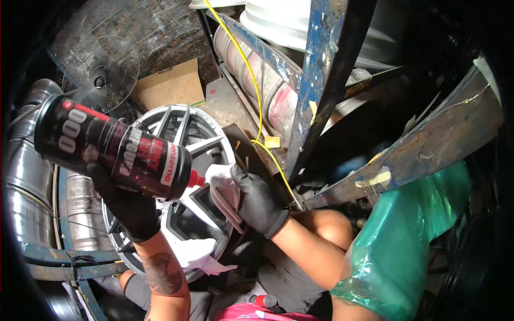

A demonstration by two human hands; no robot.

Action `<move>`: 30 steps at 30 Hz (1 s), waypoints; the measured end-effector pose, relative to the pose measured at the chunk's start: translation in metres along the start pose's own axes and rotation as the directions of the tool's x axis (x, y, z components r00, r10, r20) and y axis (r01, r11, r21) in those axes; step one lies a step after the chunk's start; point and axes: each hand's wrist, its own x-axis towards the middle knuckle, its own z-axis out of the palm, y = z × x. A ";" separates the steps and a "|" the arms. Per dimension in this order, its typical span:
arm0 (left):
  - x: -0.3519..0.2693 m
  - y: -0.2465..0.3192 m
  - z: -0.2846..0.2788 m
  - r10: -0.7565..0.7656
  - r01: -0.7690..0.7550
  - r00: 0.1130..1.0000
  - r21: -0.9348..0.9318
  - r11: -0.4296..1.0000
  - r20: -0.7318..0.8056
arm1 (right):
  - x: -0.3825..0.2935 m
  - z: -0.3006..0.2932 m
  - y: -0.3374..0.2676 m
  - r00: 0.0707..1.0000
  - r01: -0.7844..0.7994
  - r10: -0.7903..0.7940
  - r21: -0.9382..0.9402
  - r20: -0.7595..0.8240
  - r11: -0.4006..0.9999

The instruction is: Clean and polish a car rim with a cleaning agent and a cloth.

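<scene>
Gloved in black, my left hand (122, 200) grips a large black bottle of Menzerna polishing compound (108, 148), tilted so that its red nozzle points right. The nozzle's tip is beside a folded whitish cloth (225, 192), which my right hand (259, 198), also in a black glove, holds between thumb and fingers. Beneath both hands lies a silver and dark multi-spoke alloy wheel (209, 150). Another white cloth (196, 254) is draped over the wheel's lower part. A green plastic sheet (389, 244) covers part of my right arm.
A wire-caged fan (100, 80) and an open cardboard box (170, 86) are beyond the wheel. Metal wheel rims (28, 172) are stacked at left and behind a blue steel frame (317, 76). A yellow cable (257, 92) hangs down near the wheel. A bottle with a red part (265, 300) lies by my lap.
</scene>
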 end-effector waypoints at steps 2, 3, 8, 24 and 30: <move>-0.001 0.000 -0.002 0.054 -0.001 0.963 0.197 0.980 -0.263 | 0.003 0.007 0.005 0.986 -0.166 0.164 0.359 0.038 0.918; 0.000 -0.003 -0.006 0.151 -0.025 0.937 0.371 0.928 -0.314 | 0.003 0.009 0.008 0.990 -0.138 0.132 0.364 0.041 0.921; -0.001 -0.020 -0.031 0.169 -0.035 0.930 0.378 0.925 -0.327 | 0.003 0.003 0.028 0.975 -0.211 0.153 0.441 0.163 0.873; 0.007 -0.036 -0.039 0.069 0.082 0.906 0.332 0.940 -0.417 | 0.002 -0.008 0.034 0.980 -0.181 0.135 0.379 0.145 0.907; 0.020 -0.058 -0.019 0.059 0.055 0.928 0.291 0.955 -0.368 | -0.006 -0.009 0.012 0.979 -0.195 0.191 0.532 0.063 0.824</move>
